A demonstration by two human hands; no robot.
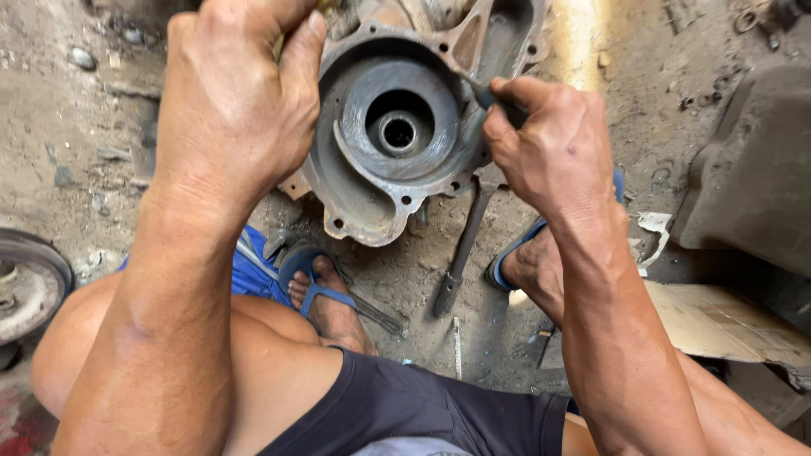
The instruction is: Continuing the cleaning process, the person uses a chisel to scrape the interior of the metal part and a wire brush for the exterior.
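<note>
A grey cast metal pump housing (372, 198) with a round impeller (397, 127) in its cavity stands tilted on the dirt floor between my feet. My left hand (232, 101) grips the housing's upper left rim and steadies it. My right hand (549, 143) is closed around a thin dark tool (477, 91) whose tip rests against the right edge of the impeller. Most of the tool is hidden inside my fist.
A long dark metal bar (460, 253) lies on the ground below the housing. A round metal wheel (29, 283) sits at the left edge. A large dark block (756, 169) and a sheet of cardboard (726, 321) lie on the right. I wear blue sandals (317, 279).
</note>
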